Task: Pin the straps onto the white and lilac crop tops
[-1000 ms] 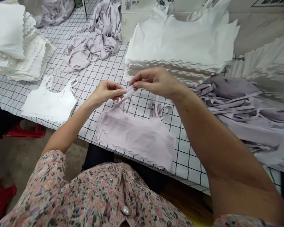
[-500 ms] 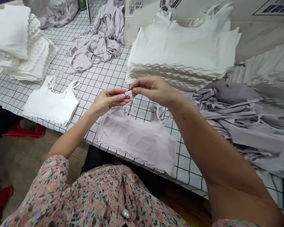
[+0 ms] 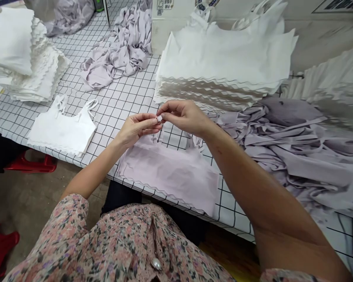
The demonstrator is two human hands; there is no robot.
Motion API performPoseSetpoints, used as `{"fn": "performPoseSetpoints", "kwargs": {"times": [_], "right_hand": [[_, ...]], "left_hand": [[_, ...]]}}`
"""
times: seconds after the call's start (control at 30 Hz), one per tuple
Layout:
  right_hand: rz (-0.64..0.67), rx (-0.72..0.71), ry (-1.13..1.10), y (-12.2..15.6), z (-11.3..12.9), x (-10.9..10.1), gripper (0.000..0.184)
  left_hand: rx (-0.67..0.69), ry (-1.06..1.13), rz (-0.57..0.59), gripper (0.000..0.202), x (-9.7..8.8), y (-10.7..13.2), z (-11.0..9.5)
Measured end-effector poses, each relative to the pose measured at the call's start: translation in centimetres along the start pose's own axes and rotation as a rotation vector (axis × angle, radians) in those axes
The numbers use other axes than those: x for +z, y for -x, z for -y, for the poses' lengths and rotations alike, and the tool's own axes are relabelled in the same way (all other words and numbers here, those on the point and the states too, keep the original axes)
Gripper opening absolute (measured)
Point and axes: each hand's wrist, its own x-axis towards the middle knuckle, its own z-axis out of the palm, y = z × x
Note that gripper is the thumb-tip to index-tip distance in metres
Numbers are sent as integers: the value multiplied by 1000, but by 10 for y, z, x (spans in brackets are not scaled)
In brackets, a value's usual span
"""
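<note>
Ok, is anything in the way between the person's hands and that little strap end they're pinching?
Nothing visible stands in the way. The fingertips of the left hand and right hand are already on the pale strap end; the lilac cropped top lies below them.

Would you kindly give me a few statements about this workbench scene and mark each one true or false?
The left hand and right hand pinch a small pale strip between them. True.

The lilac top lies on the stack of white tops. False: it lies flat on the grid-printed table cover, below the hands.

A white strappy top lies flat left of the hands. True.

The right hand presses down on the stack. False: it is raised, pinching the strip.
</note>
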Motion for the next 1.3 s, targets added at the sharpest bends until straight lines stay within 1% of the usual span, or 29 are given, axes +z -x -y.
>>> {"fn": "performPoseSetpoints", "kwargs": {"times": [0.1,0.17,0.27,0.37,0.43,0.57,0.7,0.8,0.93,1.03,1.1,1.2,1.23,1.3], "right_hand": [[9,0,-8,0,2,-4,13],[-3,4,-24,-1,1,-10,17],[-50,-5,3,-5,-2,-21,26],[-43,-12,22,-12,-4,-26,28],[-24,-13,11,-17,-5,-24,25],[-1,-35,-23,-26,-7,-13,17],[8,-51,-39,-32,-14,-6,17],[31,-37,-17,-37,-21,-4,17],[44,-29,25,-42,-27,-4,14],[46,-55,75,-34,-26,0,14],[90,-73,54,-22,-22,6,22],[196,-78,-49,1,-15,20,38],[207,-73,-73,8,-14,24,40],[179,-49,-92,20,-12,30,40]], "left_hand": [[17,-20,-5,14,-1,1,1],[33,-34,-29,14,-5,3,0],[51,-38,-97,14,-15,9,-4],[44,-29,-163,16,-25,16,-5],[38,-16,-185,18,-31,20,-4],[17,15,-212,22,-37,26,2],[-28,63,-245,23,-40,33,4],[-65,97,-251,23,-42,40,5],[-98,131,-246,28,-40,48,10],[-87,104,-239,30,-34,50,16],[-59,62,-227,30,-28,48,21],[6,8,-199,31,-19,46,27],[31,-10,-194,31,-16,45,29],[74,-50,-186,29,-12,44,33]]}}
